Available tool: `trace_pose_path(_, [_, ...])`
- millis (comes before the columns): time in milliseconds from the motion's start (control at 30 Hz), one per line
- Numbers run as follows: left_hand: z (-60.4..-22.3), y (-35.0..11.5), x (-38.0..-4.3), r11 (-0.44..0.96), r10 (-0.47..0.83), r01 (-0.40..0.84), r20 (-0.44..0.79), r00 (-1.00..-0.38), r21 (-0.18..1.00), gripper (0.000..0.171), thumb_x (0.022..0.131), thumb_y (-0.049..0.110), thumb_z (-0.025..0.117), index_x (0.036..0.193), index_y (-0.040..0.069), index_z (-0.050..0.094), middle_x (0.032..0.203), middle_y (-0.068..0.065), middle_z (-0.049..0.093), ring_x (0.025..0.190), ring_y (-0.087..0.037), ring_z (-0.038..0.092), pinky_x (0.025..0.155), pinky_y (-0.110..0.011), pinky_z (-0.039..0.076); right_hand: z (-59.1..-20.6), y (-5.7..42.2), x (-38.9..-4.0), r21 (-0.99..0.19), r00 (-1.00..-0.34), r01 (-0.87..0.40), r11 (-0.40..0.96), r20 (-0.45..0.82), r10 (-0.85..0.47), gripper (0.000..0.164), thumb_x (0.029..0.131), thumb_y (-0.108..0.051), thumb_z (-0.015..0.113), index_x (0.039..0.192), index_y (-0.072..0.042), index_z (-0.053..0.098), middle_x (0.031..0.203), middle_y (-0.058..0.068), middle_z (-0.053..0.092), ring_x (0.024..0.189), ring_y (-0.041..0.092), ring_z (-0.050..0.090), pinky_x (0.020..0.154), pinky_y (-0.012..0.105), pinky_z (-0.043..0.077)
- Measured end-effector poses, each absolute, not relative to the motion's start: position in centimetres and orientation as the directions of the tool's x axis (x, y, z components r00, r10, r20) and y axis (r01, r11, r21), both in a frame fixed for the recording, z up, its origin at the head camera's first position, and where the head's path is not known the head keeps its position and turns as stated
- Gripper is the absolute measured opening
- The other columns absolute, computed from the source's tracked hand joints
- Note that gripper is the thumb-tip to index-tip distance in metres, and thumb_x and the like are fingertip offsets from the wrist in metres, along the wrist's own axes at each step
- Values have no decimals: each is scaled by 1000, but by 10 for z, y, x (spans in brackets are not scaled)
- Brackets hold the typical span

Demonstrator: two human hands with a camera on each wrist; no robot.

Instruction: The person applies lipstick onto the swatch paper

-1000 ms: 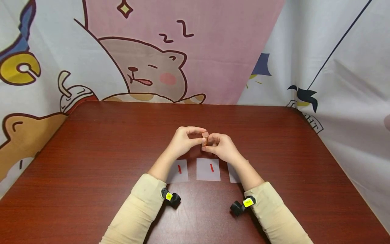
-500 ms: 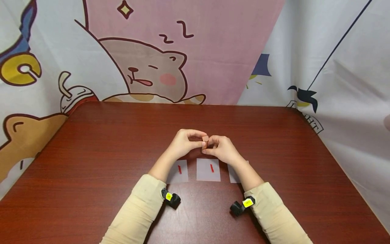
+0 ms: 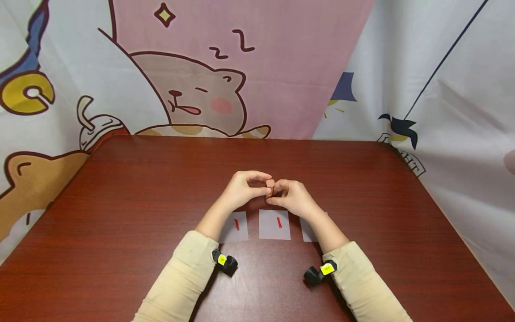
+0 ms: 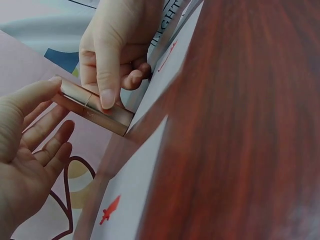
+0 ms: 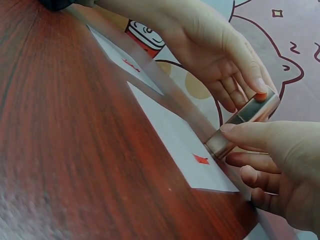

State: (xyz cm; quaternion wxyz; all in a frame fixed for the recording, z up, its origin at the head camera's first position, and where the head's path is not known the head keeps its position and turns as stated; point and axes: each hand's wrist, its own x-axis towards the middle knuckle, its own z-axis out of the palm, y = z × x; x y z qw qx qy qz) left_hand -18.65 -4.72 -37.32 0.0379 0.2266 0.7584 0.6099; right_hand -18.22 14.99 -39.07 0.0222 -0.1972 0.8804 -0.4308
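A shiny copper-gold lipstick tube point(image 3: 270, 184) stands upright in the head view, between both hands beyond the white cards. My left hand point(image 3: 240, 188) pinches its upper end with thumb and forefinger. Lower down, the thumb and fingers of my right hand point(image 3: 297, 197) grip the same tube. A fine seam crosses the lipstick tube point(image 4: 94, 116) in the left wrist view, with the cap still on. In the right wrist view, its lower end is close to the table, behind the middle card point(image 5: 170, 135).
White paper cards lie in a row on the reddish-brown table point(image 3: 120, 197): a left card point(image 3: 231, 232) and a middle card point(image 3: 267, 227), each with a red mark, and a right card point(image 3: 308, 231) partly under the right forearm. A cartoon-print curtain point(image 3: 289, 67) hangs behind the table.
The lipstick tube and the left hand have come slightly lower, toward the table. The right hand has stayed nearly in place, and both hands keep their grip.
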Motion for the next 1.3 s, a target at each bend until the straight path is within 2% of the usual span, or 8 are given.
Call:
trace_pose_path(233, [-366,-52,-186,189,366,349,264,-892,918,31,79,9,78,109,4,71,102,-4,71,100,-19,63,87,-42,49,-383,154,-181,-785,-913,-340,518,143,-383,20,77,-13,81,93,-11,70,86,-2,69,58,16,54,50,28,46])
trace_pose_path(433, [-356,-56,-185,161,340,358,289,-895,920,31,79,12,79,107,5,71,103,-3,70,102,-29,62,89,-51,47,-371,160,-178,-797,-923,-303,523,108,-369,22,79,-15,79,98,-11,69,92,0,69,57,18,54,47,30,46])
trace_pose_path(633, [-343,-60,-183,181,309,380,314,-898,907,28,80,8,77,107,5,71,104,-4,70,102,-20,62,89,-41,48,-358,167,-175,-788,-936,-272,552,83,-342,28,80,-17,79,105,-8,68,100,7,68,62,20,56,48,32,46])
trace_pose_path(733, [-337,-61,-181,187,298,386,323,-899,903,27,80,9,77,107,6,72,104,-2,70,103,-21,62,89,-37,47,-352,173,-174,-770,-940,-278,574,96,-326,30,80,-18,79,106,-6,68,97,6,69,64,19,56,51,31,45])
trace_pose_path(933, [-328,-65,-172,210,297,438,370,-880,874,25,82,10,76,106,5,72,103,-3,70,105,-17,60,96,-45,42,-344,184,-169,-730,-940,-324,601,177,-292,27,82,-19,77,105,-7,69,86,0,68,64,18,56,53,30,44])
trace_pose_path(1067, [-326,-74,-164,217,297,454,384,-874,864,23,83,10,74,106,3,72,104,-7,70,106,-16,59,98,-44,40,-340,193,-161,-708,-939,-337,621,205,-276,24,84,-19,75,104,-7,70,86,-1,67,64,16,55,55,28,45])
trace_pose_path(1300, [-323,-101,-152,336,311,482,388,-868,809,22,84,8,72,107,6,72,105,-2,69,107,-15,59,97,-43,41,-335,215,-147,-636,-928,-373,676,261,-267,17,85,-17,73,101,-12,70,78,-2,65,61,15,53,51,27,43])
